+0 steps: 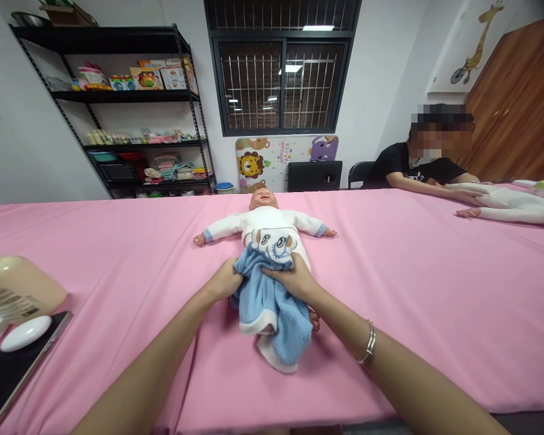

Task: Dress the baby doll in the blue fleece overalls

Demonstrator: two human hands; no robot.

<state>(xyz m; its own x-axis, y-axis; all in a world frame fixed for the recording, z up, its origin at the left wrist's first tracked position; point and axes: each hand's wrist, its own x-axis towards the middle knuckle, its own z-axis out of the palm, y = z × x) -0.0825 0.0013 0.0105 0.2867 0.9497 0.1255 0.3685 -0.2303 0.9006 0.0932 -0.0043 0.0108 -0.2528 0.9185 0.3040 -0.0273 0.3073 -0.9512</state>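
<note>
Your left hand point(224, 281) and right hand point(294, 279) are both closed tight on the fluffy blue pants point(272, 308) at the doll's point(265, 229) waist. The doll lies on its back, arms out, on the pink table point(95, 254).

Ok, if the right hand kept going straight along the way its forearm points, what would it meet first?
The right hand points up the table toward the doll. It already grips the blue trousers at the doll's waist, so it would probably press straight into the doll's belly, then its white top.
</note>
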